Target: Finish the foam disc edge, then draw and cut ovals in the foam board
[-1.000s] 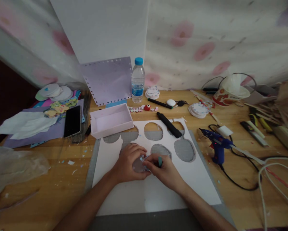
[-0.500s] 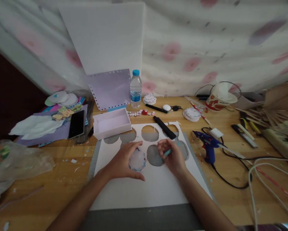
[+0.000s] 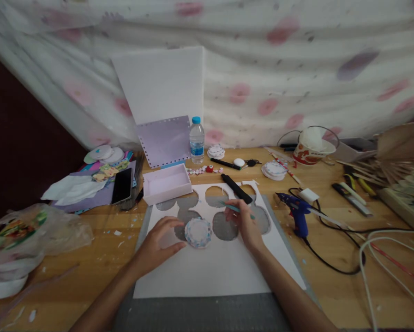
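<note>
A round white disc with a blue-patterned scalloped edge [image 3: 198, 233] lies flat on a white sheet with round holes cut out [image 3: 213, 272]. Just left of the disc, my left hand [image 3: 160, 242] is open, thumb and fingers apart, and nothing is in it. My right hand [image 3: 244, 223] is closed round a slim teal pen-like tool [image 3: 234, 208], whose thin end points up and left over the sheet. Its exact kind is too small to tell. Near that hand a thick black marker [image 3: 237, 189] lies across the sheet's far edge.
A grey cutting mat [image 3: 200, 313] lies under the sheet. Behind are an open white box [image 3: 167, 184], a water bottle [image 3: 196, 140] and a stack of discs [image 3: 274, 170]. A blue glue gun [image 3: 298, 214] with cables sits right; a phone [image 3: 122, 186] and plastic bag [image 3: 64, 235] are left.
My left hand has drawn back leftward from around the disc, which now lies uncovered. In my right hand the teal tool has turned and shows more of its length. The view has tilted up.
</note>
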`<state>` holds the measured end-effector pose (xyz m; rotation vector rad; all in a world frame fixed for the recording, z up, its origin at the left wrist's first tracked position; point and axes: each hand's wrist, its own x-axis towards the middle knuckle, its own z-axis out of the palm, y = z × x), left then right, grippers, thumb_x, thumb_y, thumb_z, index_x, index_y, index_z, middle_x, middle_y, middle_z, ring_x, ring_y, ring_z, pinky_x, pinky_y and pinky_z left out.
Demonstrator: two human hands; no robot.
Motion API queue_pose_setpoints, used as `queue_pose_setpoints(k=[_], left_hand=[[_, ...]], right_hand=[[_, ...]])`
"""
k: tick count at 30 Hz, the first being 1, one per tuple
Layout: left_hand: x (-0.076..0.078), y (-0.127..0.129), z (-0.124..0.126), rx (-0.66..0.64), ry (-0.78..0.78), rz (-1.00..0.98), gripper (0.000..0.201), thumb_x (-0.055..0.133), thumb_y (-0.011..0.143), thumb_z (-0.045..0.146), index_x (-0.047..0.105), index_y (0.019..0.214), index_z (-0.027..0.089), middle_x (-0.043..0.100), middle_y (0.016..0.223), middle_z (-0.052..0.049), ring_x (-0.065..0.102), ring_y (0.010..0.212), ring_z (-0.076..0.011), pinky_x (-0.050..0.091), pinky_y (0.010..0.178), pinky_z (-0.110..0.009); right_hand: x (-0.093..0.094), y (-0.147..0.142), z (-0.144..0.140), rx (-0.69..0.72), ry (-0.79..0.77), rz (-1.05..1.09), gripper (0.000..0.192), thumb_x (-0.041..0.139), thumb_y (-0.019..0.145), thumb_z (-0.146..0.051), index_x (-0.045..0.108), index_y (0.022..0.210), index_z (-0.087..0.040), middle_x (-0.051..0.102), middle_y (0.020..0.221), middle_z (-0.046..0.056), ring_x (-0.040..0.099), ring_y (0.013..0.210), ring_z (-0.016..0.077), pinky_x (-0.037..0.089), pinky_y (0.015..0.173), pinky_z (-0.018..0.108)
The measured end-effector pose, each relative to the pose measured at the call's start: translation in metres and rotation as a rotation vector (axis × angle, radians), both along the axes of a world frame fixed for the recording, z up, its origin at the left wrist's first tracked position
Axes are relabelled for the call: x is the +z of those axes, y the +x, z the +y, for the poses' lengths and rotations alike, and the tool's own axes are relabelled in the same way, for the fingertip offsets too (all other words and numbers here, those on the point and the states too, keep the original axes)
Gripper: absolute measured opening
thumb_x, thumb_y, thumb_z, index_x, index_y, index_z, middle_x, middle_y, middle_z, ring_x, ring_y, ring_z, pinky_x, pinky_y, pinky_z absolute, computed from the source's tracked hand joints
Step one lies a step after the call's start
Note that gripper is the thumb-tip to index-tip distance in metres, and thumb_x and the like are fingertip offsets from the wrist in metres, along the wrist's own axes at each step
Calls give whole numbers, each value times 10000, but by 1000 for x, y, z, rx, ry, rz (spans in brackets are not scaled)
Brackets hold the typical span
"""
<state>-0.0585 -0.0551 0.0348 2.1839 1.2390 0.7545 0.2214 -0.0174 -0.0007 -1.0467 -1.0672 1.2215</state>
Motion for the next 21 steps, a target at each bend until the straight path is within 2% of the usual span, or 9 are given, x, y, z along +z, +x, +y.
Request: queue_pose_setpoints(k=[3,5,9,11,13,17,21], left_hand=[[1,-7,4,10,84,90,288,600,891,301,554,1173,268,595,1195,-53,557,1135,-209,459,978,-360],[3,-16,18,81,208,153,273,572,902,292,552,1171,248,604,1179,-61,555,1126,-221,450,977,-379],[2,-32,60,301,448,390,349,581,882,306,552,1205,178,621,1180,-121,544,1120,-299,420,963,-461],[-1,-35,77,323,492,519,295,576,878,259,589,1154,153,667,1088,-127,577,1049,-313,415,937,-479],[-4,-35,84,301,502,570,193,539,891,187,630,1059,157,701,972,-102,617,948,-287,405,932,-473],[-2,-29,68,240,574,605,188,483,909,111,652,952,181,698,815,-51,625,803,-239,394,911,-452],[5,-27,40,184,680,559,245,473,879,37,640,978,187,679,762,-21,608,749,-207,396,898,-425]], right_hand=[[-3,-2,-6,-12,282,-458,248,473,935,-379,640,1014,-213,615,959,70,583,910,205,470,848,359],[-7,-3,-8,40,374,-654,221,455,940,-288,606,1083,-213,603,1014,88,565,1000,226,457,903,387],[-18,-6,-9,88,411,-838,279,449,923,-209,549,1184,-212,582,1097,109,554,1067,239,470,942,414],[-22,-7,-9,86,411,-885,311,466,909,-200,537,1212,-211,574,1126,116,552,1088,246,475,953,422],[-23,-8,-9,80,408,-907,328,477,901,-195,531,1224,-212,571,1130,117,558,1087,247,485,949,421],[-23,-8,-9,70,409,-915,340,480,892,-185,531,1227,-216,576,1103,111,573,1060,243,501,932,412],[-20,-10,-8,68,398,-920,337,483,887,-181,535,1218,-220,573,1095,111,578,1045,248,514,912,420]])
